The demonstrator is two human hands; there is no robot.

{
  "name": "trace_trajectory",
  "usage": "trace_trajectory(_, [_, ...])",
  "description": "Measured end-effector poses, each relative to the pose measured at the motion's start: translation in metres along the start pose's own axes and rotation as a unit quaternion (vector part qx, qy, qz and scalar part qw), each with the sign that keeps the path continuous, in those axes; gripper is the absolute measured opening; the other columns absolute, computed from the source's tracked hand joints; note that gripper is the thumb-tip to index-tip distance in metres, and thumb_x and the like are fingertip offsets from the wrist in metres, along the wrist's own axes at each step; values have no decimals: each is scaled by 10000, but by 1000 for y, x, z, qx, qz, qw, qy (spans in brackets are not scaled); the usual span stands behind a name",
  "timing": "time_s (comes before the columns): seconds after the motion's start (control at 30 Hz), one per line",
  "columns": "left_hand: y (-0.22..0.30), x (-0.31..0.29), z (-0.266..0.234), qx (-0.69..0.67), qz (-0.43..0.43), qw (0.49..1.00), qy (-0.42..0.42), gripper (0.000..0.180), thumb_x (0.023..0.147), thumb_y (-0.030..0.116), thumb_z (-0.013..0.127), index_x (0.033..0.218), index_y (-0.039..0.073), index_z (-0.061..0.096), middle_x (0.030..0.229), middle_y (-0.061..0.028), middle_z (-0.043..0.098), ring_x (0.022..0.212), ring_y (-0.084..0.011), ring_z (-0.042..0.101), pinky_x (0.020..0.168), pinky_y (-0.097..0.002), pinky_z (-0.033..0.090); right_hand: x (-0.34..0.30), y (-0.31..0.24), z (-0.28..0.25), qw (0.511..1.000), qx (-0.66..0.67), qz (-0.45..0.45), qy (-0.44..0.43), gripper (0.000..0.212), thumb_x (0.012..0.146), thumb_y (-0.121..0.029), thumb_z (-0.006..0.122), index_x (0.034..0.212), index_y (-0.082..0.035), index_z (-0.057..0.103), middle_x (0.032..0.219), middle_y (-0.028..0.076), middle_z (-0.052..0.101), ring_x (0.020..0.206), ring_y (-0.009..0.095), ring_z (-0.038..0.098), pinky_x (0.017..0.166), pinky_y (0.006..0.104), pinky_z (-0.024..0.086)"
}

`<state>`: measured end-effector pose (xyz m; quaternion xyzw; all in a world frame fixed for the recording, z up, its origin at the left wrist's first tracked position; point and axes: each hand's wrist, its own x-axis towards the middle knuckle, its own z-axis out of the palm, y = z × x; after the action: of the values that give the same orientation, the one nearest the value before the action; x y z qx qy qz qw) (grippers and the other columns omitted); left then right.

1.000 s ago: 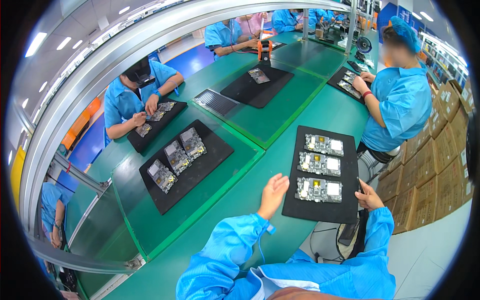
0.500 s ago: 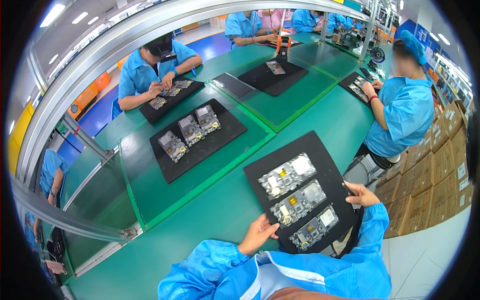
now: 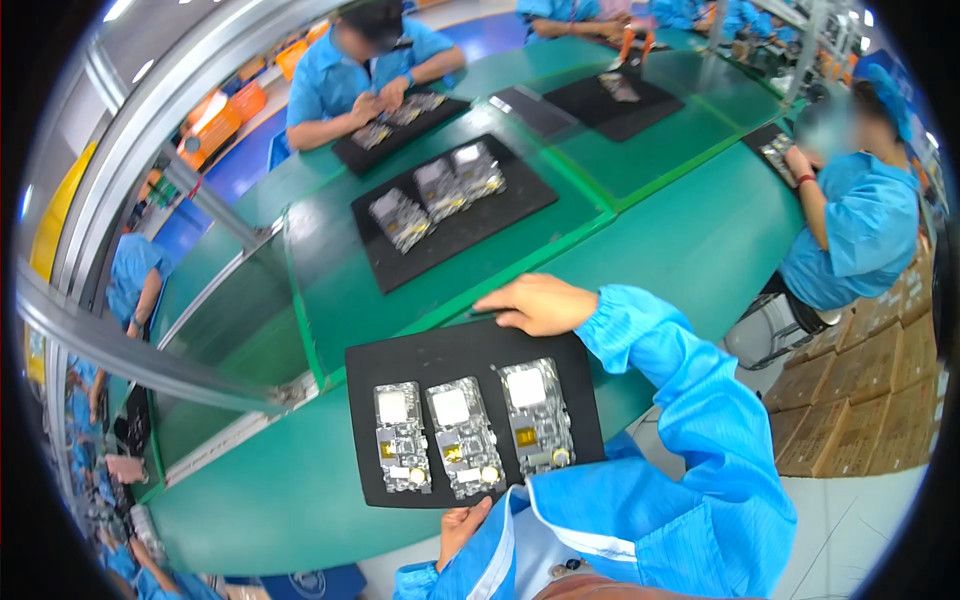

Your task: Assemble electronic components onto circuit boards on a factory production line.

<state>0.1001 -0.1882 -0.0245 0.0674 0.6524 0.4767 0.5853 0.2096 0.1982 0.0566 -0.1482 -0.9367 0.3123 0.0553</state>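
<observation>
A black mat (image 3: 450, 357) lies in front of me, partly over the edge of the green table. Three circuit boards lie on it side by side: a left board (image 3: 403, 437), a middle board (image 3: 462, 437) and a right board (image 3: 536, 415). Each has a pale square at its far end and a round yellowish part at its near end. My left hand (image 3: 463, 525) is closed on the mat's near edge, its fingers partly hidden. At the far edge, my right hand (image 3: 541, 303) has bent fingers around a slim dark tool (image 3: 484, 315), too blurred to identify.
Beyond a green strip lies another black mat (image 3: 395, 275) with several boards. Across the table a person (image 3: 365, 70) handles boards; another person (image 3: 850, 200) sits at right. Metal frame bars (image 3: 140, 355) curve along the left. Cardboard boxes (image 3: 860, 400) are stacked at lower right.
The near mat with its boards has turned counterclockwise and shifted left. My right hand went from its right side to the far edge; my left hand went to the near edge. The view swung too.
</observation>
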Motion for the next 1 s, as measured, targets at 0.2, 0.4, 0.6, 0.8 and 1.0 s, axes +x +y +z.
trace_trajectory(0.2, [7, -13, 8, -13, -74, 995, -59, 444, 1097, 394, 567, 1179, -8, 737, 977, -19, 739, 832, -68, 632, 771, -250, 506, 37, -50, -5, 953, 168, -170, 185, 201, 1030, -112, 616, 1184, 4, 670, 928, 117, 666, 852, 272, 675, 739, 385, 541])
trace_trajectory(0.4, [44, -12, 14, 154, 128, 957, -210, 542, 1138, 418, 443, 1391, -35, 601, 1305, -147, 669, 1185, -202, 604, 1086, -325, 427, -14, -131, -61, 756, 616, -132, 174, 370, 1153, -265, 349, 1326, 22, 506, 780, 89, 576, 489, 137, 558, 448, 259, 513])
trace_trajectory(0.6, [75, 6, -18, 227, 7, 913, -340, 430, 1131, 309, 493, 1370, -31, 605, 1270, -107, 680, 1207, -187, 607, 1048, -298, 466, -51, -117, -48, 628, 647, -400, 164, 267, 1156, -241, 333, 1200, -71, 535, 802, 99, 528, 736, 264, 674, 739, 427, 569])
trace_trajectory(0.8, [106, -10, -13, 440, 318, 837, 67, 552, 852, 147, 825, 1342, 8, 616, 1412, -212, 576, 1324, -352, 544, 1081, -447, 458, -86, -111, -53, 666, 616, -346, 240, 244, 1143, -230, 359, 1180, -72, 541, 811, 97, 540, 740, 263, 672, 734, 420, 565])
trace_trajectory(1.0, [68, 10, 16, 534, 345, 754, 167, 1244, 471, 250, 1043, 1529, 65, 416, 1672, -264, 224, 1523, -507, 244, 1230, -603, 254, -94, -106, -55, 702, 578, -310, 279, 221, 1131, -219, 385, 1161, -73, 548, 820, 95, 551, 745, 262, 671, 729, 412, 560])
